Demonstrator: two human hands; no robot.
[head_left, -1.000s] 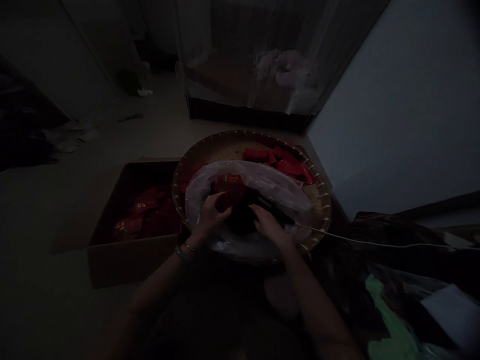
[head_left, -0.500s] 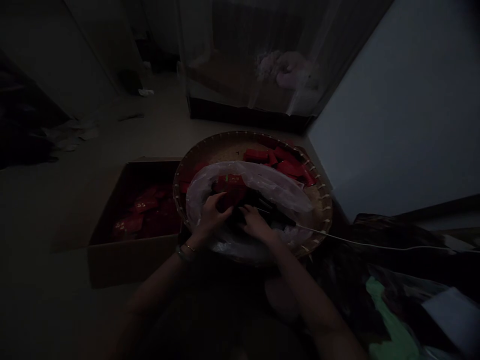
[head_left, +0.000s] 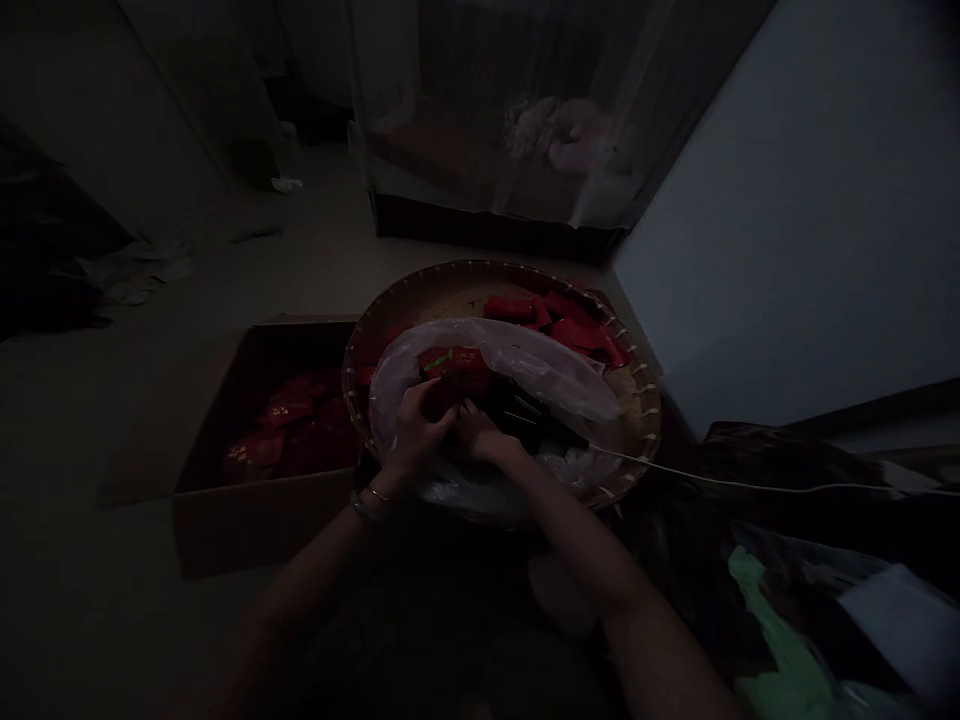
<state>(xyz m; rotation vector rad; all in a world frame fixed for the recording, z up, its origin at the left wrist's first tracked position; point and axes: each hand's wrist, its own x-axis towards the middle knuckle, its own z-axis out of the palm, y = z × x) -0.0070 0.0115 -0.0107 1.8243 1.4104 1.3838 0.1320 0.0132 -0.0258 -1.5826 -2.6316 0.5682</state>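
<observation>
In dim light, my left hand (head_left: 417, 425) is closed on a dark red packet (head_left: 442, 398) inside an opened clear plastic bag (head_left: 540, 362). My right hand (head_left: 474, 432) meets it at the packet's near edge, fingers bent together; what they pinch is too dark to make out. Just beyond the fingers lies another red packet (head_left: 469, 358) with gold print and a green mark. A black device (head_left: 555, 430) with a white cord (head_left: 697, 478) rests in the bag, right of my right hand. Everything sits in a round woven bamboo tray (head_left: 651, 405).
More red packets (head_left: 577, 330) lie at the tray's far right. Left of the tray stands a cardboard box (head_left: 255, 520) holding several red packets (head_left: 289, 405). A white wall (head_left: 795, 230) rises at the right, above dark cloth and a green item (head_left: 780, 630).
My right hand has moved left, from beside the black device to my left hand at the packet. My left hand has stayed nearly in place. The view has shifted slightly.
</observation>
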